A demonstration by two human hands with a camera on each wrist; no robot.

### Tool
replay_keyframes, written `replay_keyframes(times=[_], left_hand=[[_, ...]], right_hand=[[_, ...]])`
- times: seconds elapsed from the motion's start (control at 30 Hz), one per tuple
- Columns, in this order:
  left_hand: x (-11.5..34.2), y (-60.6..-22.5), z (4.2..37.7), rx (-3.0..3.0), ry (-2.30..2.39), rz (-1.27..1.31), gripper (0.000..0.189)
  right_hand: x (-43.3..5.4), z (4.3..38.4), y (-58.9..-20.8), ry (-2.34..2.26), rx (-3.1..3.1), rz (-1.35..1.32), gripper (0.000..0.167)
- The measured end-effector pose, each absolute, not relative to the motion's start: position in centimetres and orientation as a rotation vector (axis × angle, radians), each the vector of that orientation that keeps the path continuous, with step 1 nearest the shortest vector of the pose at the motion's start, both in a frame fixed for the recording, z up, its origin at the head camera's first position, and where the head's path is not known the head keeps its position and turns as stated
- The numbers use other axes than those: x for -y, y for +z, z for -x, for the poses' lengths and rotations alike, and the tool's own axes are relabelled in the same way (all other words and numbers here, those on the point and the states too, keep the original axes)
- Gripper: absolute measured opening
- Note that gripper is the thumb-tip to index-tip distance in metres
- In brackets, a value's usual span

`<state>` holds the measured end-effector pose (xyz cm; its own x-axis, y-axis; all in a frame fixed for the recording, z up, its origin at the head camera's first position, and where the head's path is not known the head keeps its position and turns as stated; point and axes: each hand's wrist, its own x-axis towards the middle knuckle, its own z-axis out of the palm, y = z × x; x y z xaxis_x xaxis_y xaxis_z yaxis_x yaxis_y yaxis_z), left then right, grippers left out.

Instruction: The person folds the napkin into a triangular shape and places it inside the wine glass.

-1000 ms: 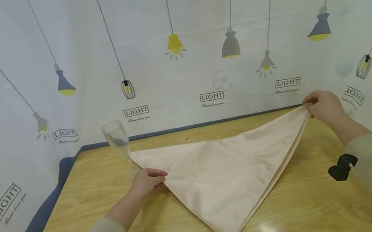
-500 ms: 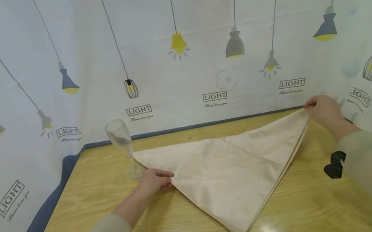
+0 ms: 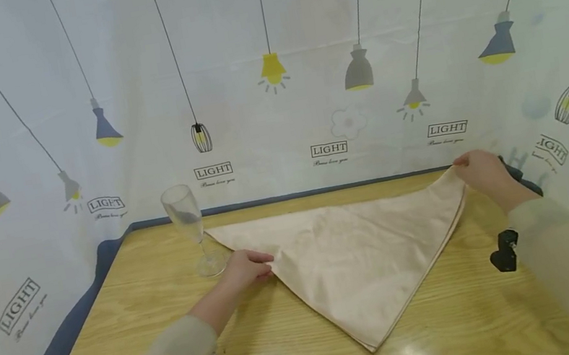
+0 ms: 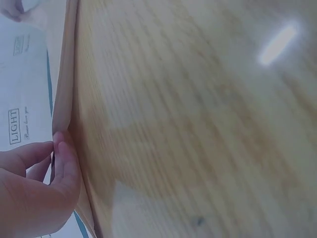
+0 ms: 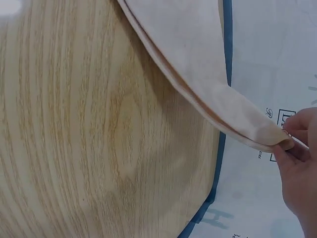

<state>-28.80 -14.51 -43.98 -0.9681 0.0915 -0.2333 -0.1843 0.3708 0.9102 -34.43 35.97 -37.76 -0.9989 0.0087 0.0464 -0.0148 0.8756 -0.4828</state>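
A pale pink-beige cloth napkin, folded into a triangle, lies over the table with its point toward me. Its long fold runs along the far side. My left hand pinches the left slanting edge between thumb and fingers, as the left wrist view also shows at the napkin edge. At the far right, my right hand pinches the right corner and holds it raised off the table. In the right wrist view the layered edges rise toward my right fingers.
A clear stemmed glass stands upright at the left, close behind my left hand and by the napkin's left corner. The wooden table ends at a white curtain printed with lamps. A black wrist mount hangs at my right sleeve.
The napkin's near point has shifted right and slightly away from me. My left hand has moved right with the edge; my right hand has come left and a little lower.
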Motion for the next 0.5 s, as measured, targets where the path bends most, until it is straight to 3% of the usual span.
replay_keyframes(times=[0.27,0.5], left_hand=[[14.5,-44.3,29.2,-2.425,1.618,0.088,0.026],[14.6,-44.1,28.7,-2.403,1.577,0.067,0.022]], right_hand=[[-36.1,34.8,-38.0,0.724,3.067,-0.222,0.049],[-33.2,33.4,-38.2,0.690,3.138,-0.335,0.052]])
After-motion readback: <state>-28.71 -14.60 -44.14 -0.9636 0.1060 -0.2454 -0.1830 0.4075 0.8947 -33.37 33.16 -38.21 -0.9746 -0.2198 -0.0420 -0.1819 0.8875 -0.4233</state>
